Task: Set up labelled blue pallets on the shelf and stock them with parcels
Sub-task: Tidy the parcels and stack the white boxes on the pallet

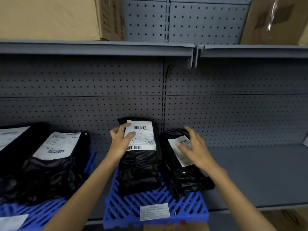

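While the left hand [121, 140] is gripping a black plastic mailer bag [140, 169], the right hand [195, 150] is hovering, fingers spread wide, over a smaller black plastic parcel [183, 180]. Both are lying toward the back edge of a blue slatted plastic pallet [150, 205].

4 blk parcels [140, 167], 2 blue crates [186, 205], 2 cardboard boxes [50, 17].

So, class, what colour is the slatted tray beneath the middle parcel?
Bright blue; the tray shows best in the head view.
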Tool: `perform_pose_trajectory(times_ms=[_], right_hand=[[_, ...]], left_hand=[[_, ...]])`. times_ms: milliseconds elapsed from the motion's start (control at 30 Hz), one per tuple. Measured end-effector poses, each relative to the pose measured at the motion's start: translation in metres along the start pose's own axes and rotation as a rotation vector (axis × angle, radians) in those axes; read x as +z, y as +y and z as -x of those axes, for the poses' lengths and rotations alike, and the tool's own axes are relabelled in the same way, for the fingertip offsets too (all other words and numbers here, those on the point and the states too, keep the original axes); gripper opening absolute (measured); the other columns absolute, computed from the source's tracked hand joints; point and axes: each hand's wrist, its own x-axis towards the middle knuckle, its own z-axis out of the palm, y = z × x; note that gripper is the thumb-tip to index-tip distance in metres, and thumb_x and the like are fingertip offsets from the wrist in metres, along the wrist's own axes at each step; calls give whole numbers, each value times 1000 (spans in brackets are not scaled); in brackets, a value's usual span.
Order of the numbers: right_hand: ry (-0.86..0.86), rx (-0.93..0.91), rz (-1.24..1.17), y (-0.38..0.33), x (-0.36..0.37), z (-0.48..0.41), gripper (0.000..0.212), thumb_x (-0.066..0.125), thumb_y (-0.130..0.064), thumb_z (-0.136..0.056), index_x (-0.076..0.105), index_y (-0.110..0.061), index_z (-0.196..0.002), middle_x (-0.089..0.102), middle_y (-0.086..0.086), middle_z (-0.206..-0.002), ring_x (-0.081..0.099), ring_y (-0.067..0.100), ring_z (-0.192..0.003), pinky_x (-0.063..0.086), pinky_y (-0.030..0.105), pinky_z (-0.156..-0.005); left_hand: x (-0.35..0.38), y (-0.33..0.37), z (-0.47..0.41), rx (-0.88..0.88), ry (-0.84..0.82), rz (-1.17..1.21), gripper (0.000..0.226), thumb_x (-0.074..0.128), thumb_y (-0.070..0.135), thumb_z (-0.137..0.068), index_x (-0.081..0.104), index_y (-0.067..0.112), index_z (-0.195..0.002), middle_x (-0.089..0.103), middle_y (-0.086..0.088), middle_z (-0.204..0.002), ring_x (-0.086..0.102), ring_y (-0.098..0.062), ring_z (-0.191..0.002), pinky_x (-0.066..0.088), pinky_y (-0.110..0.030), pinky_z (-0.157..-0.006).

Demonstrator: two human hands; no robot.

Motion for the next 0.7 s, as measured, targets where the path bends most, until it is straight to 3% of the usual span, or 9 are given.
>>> perform_pose_trajectory(times_ms=[100, 200, 267, 333, 433, 500, 600, 700], right_hand=[[-294, -188, -183, -45, 15, 6, 72, 58, -57, -89, 20, -43, -149, 18, -19, -156, 20, -3, -139, 22, 23, -111], [-436, -272, -198, -58, 47, 11, 81, 66, -57, -83, 17, -49, -148, -2, -24, -158, 7, -7, -142, 18, 24, -116], [-415, -300, -216, -53, 63, 12, 83, 70, -52, -82, 18, -52, -146, -11, -30, -156, 5, -9, -142, 23, 28, -116], [-371, -342, -234, -45, 71, 12, 80, 71, -44, -85, 20, -53, -146, -11, -32, -155, 9, -5, -145, 30, 37, -116], [-386, -358, -275, -38, 74, 12, 85, 75, -36, -83, 20, -52, -146, -14, -33, -154, 7, -2, -147, 32, 44, -116], [-436, -343, -238, -38, 74, 13, 103, 84, -32, -74, 15, -54, -147, -23, -35, -151, 1, -1, -147, 32, 41, -116], [-418, -318, -115, -41, 79, 20, 125, 91, -23, -64, 4, -56, -147, -35, -35, -146, 11, -2, -139, 44, 28, -102], [-330, -313, -44, -45, 87, 25, 128, 90, -18, -65, 0, -58, -146, -38, -32, -146, 31, 6, -131, 53, 26, -88]], left_hand=[[-4, -4, 10, 73, -4, -60, 36, 53, 29, -99, 48, 31, -135, 26, 0, -128, 37, -15, -120, 30, -27, -97], [-13, -13, 31, 134, -20, -68, 36, 52, 35, -99, 45, 37, -134, 30, 2, -133, 35, -12, -124, 29, -28, -100], [-19, -26, 48, 145, -80, -34, 46, 56, 47, -94, 40, 45, -137, 33, 11, -142, 32, -7, -132, 30, -32, -108], [-24, -42, 63, 177, -210, 32, 72, 66, 54, -84, 27, 48, -145, 30, 21, -151, 29, -4, -141, 31, -40, -115], [-23, -59, 78, 228, -341, -61, 118, 86, 39, -71, 2, 45, -152, 15, 33, -154, 23, 2, -144, 33, -35, -115], [-21, -62, 81, 236, -338, -152, 136, 92, 27, -63, -9, 46, -151, 11, 36, -154, 20, 6, -144, 32, -31, -116], [-20, -69, 82, 271, -284, -270, 143, 94, 28, -59, -15, 50, -149, 8, 21, -160, 16, 0, -147, 32, -37, -117], [-24, -72, 76, 289, -290, -299, 142, 94, 26, -60, -14, 48, -150, 5, 23, -160, 15, -1, -147, 31, -35, -117]])
